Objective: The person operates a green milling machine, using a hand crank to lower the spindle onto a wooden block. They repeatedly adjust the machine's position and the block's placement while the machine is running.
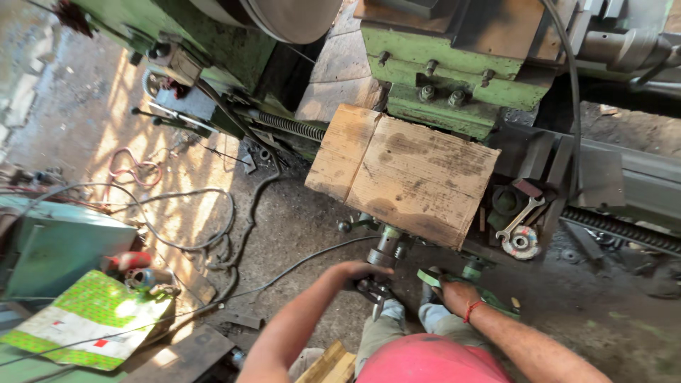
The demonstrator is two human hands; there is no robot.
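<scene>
- The left hand (365, 273) is closed over a dark handwheel (374, 287) below the front edge of the lathe carriage (525, 167), just under a steel shaft (386, 245).
- The right hand (457, 292) grips a green lever (433, 278) beside it, wrist wearing a red thread.
- A worn cardboard sheet (408, 174) lies over the carriage top; nothing on it looks disturbed.
- At the carriage's right edge rest a spanner (519, 216) and a grinding disc (521, 242), untouched.
- Judging by both hands on controls, adjustment seems under way; how much remains cannot be told.
- Cables (206, 227) trail over the floor by the left.
</scene>
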